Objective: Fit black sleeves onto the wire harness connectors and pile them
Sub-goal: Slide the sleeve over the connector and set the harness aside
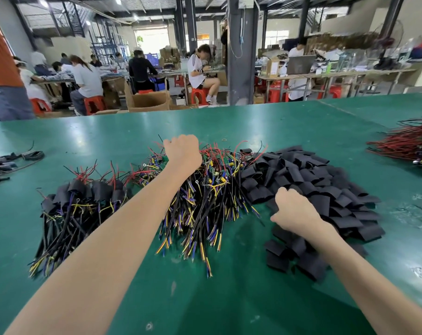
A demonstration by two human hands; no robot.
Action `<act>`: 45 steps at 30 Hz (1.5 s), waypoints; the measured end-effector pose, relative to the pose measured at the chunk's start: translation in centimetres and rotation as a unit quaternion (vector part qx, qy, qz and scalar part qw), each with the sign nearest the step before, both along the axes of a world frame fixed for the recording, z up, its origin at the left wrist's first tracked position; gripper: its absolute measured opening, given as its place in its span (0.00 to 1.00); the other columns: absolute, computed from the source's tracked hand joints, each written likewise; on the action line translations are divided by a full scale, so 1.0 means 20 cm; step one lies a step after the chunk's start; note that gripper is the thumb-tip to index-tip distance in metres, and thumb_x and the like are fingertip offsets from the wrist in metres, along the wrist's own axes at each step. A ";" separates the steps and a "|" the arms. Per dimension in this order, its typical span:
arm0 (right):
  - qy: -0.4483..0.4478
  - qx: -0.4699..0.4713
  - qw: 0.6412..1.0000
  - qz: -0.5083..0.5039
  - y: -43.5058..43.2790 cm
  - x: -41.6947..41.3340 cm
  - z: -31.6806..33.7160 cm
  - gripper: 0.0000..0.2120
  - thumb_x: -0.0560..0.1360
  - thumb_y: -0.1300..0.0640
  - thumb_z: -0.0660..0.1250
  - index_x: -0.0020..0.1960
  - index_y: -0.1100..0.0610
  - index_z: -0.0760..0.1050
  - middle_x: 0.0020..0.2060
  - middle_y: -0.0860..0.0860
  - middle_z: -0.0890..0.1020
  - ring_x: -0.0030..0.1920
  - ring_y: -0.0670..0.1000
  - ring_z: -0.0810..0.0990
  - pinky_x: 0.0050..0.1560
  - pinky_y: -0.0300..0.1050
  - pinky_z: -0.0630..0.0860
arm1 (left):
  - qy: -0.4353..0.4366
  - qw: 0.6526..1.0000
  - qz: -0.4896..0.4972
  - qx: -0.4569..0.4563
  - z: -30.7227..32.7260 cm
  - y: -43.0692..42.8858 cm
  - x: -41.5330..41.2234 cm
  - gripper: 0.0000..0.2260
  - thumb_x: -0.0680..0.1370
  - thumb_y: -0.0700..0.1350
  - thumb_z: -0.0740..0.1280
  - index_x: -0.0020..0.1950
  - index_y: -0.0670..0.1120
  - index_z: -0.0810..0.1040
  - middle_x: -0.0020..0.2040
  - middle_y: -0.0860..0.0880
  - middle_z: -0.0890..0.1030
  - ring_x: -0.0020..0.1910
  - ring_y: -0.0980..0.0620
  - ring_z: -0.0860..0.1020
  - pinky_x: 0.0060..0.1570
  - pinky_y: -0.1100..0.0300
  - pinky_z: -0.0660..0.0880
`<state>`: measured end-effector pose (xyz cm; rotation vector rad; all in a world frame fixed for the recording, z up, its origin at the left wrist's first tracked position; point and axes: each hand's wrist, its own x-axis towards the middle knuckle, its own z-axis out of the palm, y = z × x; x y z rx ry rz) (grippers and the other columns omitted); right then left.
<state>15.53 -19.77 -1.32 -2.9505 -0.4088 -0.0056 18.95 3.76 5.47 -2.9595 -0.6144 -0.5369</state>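
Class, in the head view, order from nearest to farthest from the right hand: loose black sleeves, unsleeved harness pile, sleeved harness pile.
1. Heap of loose black sleeves: under the right hand.
2. Unsleeved multicoloured wire harness pile: centre.
3. Black-sleeved wire harness pile: far left.

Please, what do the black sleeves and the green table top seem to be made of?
The black sleeves: probably soft matte plastic or rubber tubing, maybe heat-shrink; they lie flattened and reflect no light. The green table top: likely a smooth rubber or vinyl mat; it shows soft glare and scuff marks.
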 end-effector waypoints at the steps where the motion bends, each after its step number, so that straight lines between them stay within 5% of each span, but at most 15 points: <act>1: 0.003 0.009 1.000 0.002 0.00 0.00 0.00 0.12 0.73 0.60 0.64 0.41 0.60 0.60 0.50 0.59 0.71 0.55 0.62 0.74 0.46 0.48 0.68 | -0.011 1.000 -0.003 -0.006 0.00 0.00 -0.01 0.03 0.73 0.36 0.65 0.46 0.42 0.75 0.50 0.41 0.80 0.54 0.41 0.76 0.53 0.52 0.68; 3: -0.009 0.031 0.999 0.009 0.00 0.00 0.01 0.11 0.73 0.62 0.62 0.37 0.60 0.61 0.48 0.59 0.71 0.52 0.62 0.74 0.46 0.48 0.67 | -0.035 0.998 -0.013 -0.052 0.00 0.00 -0.02 0.06 0.73 0.33 0.65 0.49 0.38 0.77 0.51 0.39 0.79 0.53 0.39 0.77 0.48 0.51 0.71; 5: -0.034 0.080 0.996 0.004 0.01 0.00 0.02 0.04 0.73 0.63 0.63 0.45 0.64 0.70 0.49 0.60 0.72 0.51 0.62 0.74 0.46 0.48 0.67 | -0.073 0.989 -0.021 -0.129 0.00 0.02 -0.04 0.12 0.73 0.32 0.63 0.55 0.38 0.78 0.53 0.38 0.79 0.53 0.38 0.77 0.48 0.52 0.73; 10: -0.074 0.168 0.983 -0.002 0.02 0.01 0.04 0.09 0.77 0.58 0.64 0.54 0.63 0.75 0.50 0.60 0.73 0.53 0.63 0.73 0.49 0.48 0.66 | -0.208 0.928 -0.029 -0.307 0.08 0.07 -0.09 0.16 0.73 0.30 0.62 0.59 0.39 0.69 0.57 0.38 0.74 0.55 0.40 0.73 0.49 0.54 0.69; 14: -0.065 0.219 0.974 0.016 0.03 0.01 0.04 0.10 0.80 0.57 0.58 0.57 0.62 0.71 0.48 0.61 0.79 0.50 0.62 0.76 0.53 0.52 0.71 | -0.259 0.813 -0.040 -0.519 0.27 0.10 -0.15 0.24 0.72 0.26 0.63 0.62 0.42 0.59 0.62 0.39 0.66 0.54 0.44 0.75 0.47 0.54 0.77; 16: -0.053 0.237 0.970 0.026 0.03 0.00 0.04 0.11 0.81 0.57 0.54 0.57 0.63 0.69 0.48 0.62 0.80 0.49 0.63 0.76 0.53 0.55 0.72 | -0.264 0.739 -0.070 -0.616 0.37 0.13 -0.19 0.15 0.75 0.24 0.54 0.58 0.38 0.59 0.61 0.37 0.65 0.48 0.42 0.78 0.40 0.58 0.80; 20: -0.061 0.223 0.972 0.045 0.05 0.01 0.04 0.16 0.82 0.58 0.50 0.66 0.61 0.66 0.51 0.62 0.75 0.53 0.63 0.73 0.55 0.52 0.69 | -0.190 0.803 -0.119 -0.552 0.46 0.18 -0.29 0.14 0.76 0.25 0.49 0.41 0.42 0.66 0.45 0.38 0.75 0.29 0.54 0.74 0.21 0.69 0.66; 24: -0.032 0.217 0.974 0.059 0.04 0.02 0.02 0.21 0.82 0.58 0.53 0.74 0.58 0.57 0.54 0.61 0.69 0.52 0.64 0.73 0.54 0.49 0.68 | -0.115 0.893 -0.126 -0.417 0.37 0.19 -0.42 0.09 0.74 0.36 0.66 0.49 0.48 0.73 0.38 0.47 0.74 0.35 0.54 0.72 0.32 0.61 0.66; 28: -0.023 0.232 0.971 0.047 0.05 0.03 0.00 0.21 0.80 0.55 0.58 0.71 0.61 0.63 0.57 0.59 0.69 0.56 0.61 0.72 0.55 0.48 0.66 | -0.047 0.912 -0.202 -0.355 0.09 0.20 -0.53 0.16 0.71 0.43 0.74 0.55 0.56 0.76 0.48 0.51 0.79 0.47 0.53 0.77 0.51 0.58 0.71; 32: -0.067 0.263 0.961 0.052 0.05 0.03 0.01 0.18 0.76 0.57 0.67 0.64 0.60 0.71 0.55 0.58 0.74 0.57 0.59 0.72 0.55 0.47 0.66 | -0.139 0.925 -0.221 -0.277 -0.11 0.21 -0.59 0.09 0.75 0.42 0.70 0.50 0.57 0.79 0.36 0.59 0.77 0.37 0.55 0.71 0.41 0.66 0.65; 35: -0.086 0.303 0.946 0.078 0.06 0.02 0.01 0.17 0.72 0.59 0.71 0.60 0.57 0.76 0.53 0.54 0.78 0.54 0.55 0.75 0.55 0.45 0.67 | -0.208 0.907 -0.239 -0.276 -0.21 0.19 -0.64 0.13 0.76 0.41 0.68 0.50 0.61 0.76 0.45 0.51 0.78 0.41 0.53 0.73 0.43 0.70 0.65; 41: -0.068 0.373 0.920 0.103 0.08 0.01 -0.01 0.16 0.67 0.64 0.74 0.53 0.56 0.81 0.46 0.49 0.81 0.46 0.47 0.78 0.50 0.33 0.68 | -0.248 0.887 -0.310 -0.235 -0.27 0.12 -0.70 0.13 0.76 0.40 0.68 0.52 0.58 0.78 0.44 0.50 0.74 0.41 0.51 0.71 0.46 0.54 0.67; 45: -0.035 0.409 0.904 0.116 0.09 0.00 -0.01 0.17 0.65 0.68 0.74 0.53 0.57 0.81 0.43 0.47 0.82 0.42 0.42 0.79 0.49 0.27 0.71 | -0.237 0.902 -0.307 -0.188 -0.30 0.12 -0.72 0.12 0.75 0.39 0.68 0.52 0.57 0.78 0.44 0.53 0.74 0.43 0.54 0.70 0.50 0.53 0.63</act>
